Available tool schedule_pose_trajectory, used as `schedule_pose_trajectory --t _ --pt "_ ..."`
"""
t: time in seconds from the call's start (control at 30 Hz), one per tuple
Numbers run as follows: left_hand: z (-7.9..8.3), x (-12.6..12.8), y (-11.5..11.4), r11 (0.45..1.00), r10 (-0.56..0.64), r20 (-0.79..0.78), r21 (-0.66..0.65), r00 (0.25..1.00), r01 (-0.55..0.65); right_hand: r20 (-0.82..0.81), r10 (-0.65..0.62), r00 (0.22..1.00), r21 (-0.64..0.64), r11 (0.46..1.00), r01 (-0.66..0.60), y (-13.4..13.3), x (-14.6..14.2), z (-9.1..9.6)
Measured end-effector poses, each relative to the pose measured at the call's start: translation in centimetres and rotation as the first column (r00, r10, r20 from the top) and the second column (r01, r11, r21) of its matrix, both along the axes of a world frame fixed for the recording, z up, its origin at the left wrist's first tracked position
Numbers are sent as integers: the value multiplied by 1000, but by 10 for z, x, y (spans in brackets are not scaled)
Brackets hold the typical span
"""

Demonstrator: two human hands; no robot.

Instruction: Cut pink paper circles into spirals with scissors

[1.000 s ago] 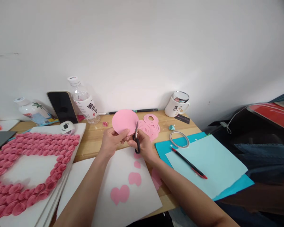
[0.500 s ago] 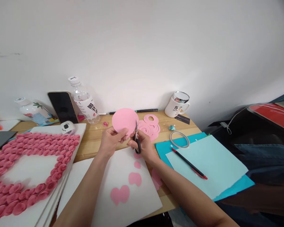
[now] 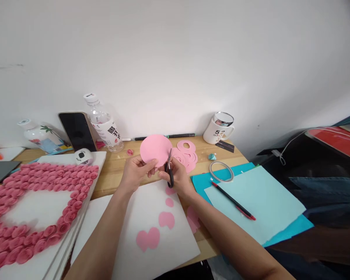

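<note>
A round pink paper disc [image 3: 155, 148] is pinched at its lower edge by my left hand [image 3: 135, 171], thumb on top. My right hand [image 3: 177, 177] is closed round the black handles of a pair of scissors [image 3: 169, 175], blades pointing up along the disc's right edge. Behind my right hand lies a pile of pink paper spirals [image 3: 186, 155]. Below both hands, a white sheet [image 3: 163, 256] carries pink paper scraps [image 3: 148, 238], some of them rounded. My right forearm partly hides more pink paper [image 3: 193, 217].
Left, a white board [image 3: 37, 208] bears rows of pink rolled paper roses [image 3: 70, 216]. A phone [image 3: 78, 132], a bottle [image 3: 106, 124] and a mug [image 3: 217, 130] stand by the wall. Right are blue sheets [image 3: 259, 202], a black pen [image 3: 231, 200] and a tape roll [image 3: 221, 171].
The pink disc has shifted slightly right and down in my left hand. The scissors have tilted a little, staying at the disc's right edge.
</note>
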State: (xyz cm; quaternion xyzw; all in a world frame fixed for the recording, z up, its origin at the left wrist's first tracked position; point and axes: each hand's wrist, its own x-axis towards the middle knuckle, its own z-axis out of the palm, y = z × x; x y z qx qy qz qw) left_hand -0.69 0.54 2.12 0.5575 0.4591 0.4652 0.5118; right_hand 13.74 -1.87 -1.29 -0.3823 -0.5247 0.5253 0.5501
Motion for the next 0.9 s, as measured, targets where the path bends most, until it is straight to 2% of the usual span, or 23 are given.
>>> schedule_pose_trajectory --t 0.57,0.9 --pt "1 1 0 999 30 38 -20 999 -30 -23 -20 1000 -45 999 19 -2 -2 -2" --pt "-3 0 2 1000 -25 94 -15 995 26 -18 -16 1000 -53 998 15 -2 -3 -7"
